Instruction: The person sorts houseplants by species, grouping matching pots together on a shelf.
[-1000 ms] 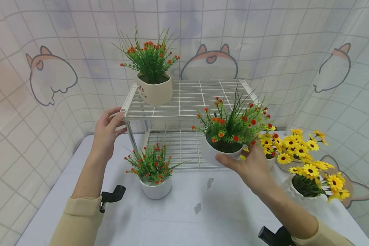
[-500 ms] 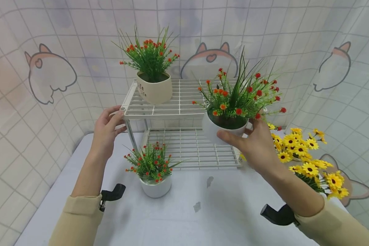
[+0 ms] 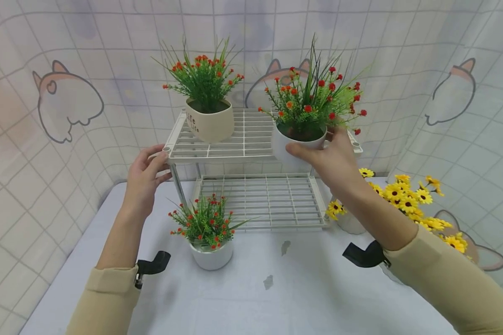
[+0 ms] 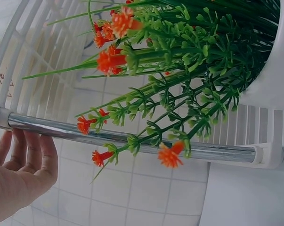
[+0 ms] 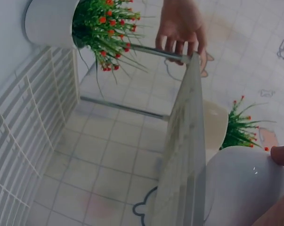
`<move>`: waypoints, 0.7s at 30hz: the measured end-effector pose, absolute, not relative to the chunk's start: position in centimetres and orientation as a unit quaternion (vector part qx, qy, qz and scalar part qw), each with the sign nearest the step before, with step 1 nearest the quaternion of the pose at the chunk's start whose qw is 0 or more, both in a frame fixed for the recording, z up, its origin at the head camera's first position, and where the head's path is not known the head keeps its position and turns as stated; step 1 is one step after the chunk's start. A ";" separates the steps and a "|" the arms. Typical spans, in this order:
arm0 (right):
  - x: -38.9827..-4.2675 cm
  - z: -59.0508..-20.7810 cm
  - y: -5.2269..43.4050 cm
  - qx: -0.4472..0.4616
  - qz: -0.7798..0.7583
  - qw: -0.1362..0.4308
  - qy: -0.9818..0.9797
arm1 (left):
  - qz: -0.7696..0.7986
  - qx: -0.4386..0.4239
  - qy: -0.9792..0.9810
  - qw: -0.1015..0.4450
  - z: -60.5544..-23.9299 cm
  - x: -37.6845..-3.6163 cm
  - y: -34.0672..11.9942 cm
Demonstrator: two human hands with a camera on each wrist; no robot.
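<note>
In the head view, my right hand (image 3: 335, 160) grips a white flowerpot (image 3: 295, 149) of green grass with red and orange flowers, thumb on its front. The pot overlaps the front edge of the upper shelf of a white wire rack (image 3: 230, 159); whether it touches the shelf I cannot tell. At the rack's front left corner, my left hand (image 3: 144, 179) holds the frame, its fingertips against the metal post (image 4: 109, 136) in the left wrist view. On the upper shelf's left stands a cream pot (image 3: 214, 126) with similar red flowers.
Another white pot (image 3: 211, 258) of red flowers stands on the table before the rack's left side. Yellow flowers (image 3: 406, 200) in pots stand at the right, partly behind my right arm. The rack's lower shelf (image 3: 268, 228) lies under the held pot. A patterned curtain (image 3: 121, 28) hangs behind.
My right hand has raised the white flowerpot from in front of the lower shelf to the upper shelf's height, shifting slightly left at the end. My left hand has stayed at the rack's corner.
</note>
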State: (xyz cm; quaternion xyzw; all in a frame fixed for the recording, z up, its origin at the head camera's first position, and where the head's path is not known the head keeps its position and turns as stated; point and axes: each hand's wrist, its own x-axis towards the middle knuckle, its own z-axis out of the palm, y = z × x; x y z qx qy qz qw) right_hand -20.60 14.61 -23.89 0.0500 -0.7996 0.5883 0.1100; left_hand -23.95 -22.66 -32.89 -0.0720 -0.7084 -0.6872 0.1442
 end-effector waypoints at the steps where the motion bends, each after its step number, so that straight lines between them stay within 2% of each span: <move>1: -20.9 -23.8 14.5 0.050 0.589 0.109 -0.799 | -0.687 -0.072 -0.708 0.144 -32.9 -23.9 -22.7; 21: -27.0 -23.5 11.3 0.042 0.574 0.141 -0.805 | -0.670 -0.061 -0.725 0.145 -32.8 -23.9 -22.5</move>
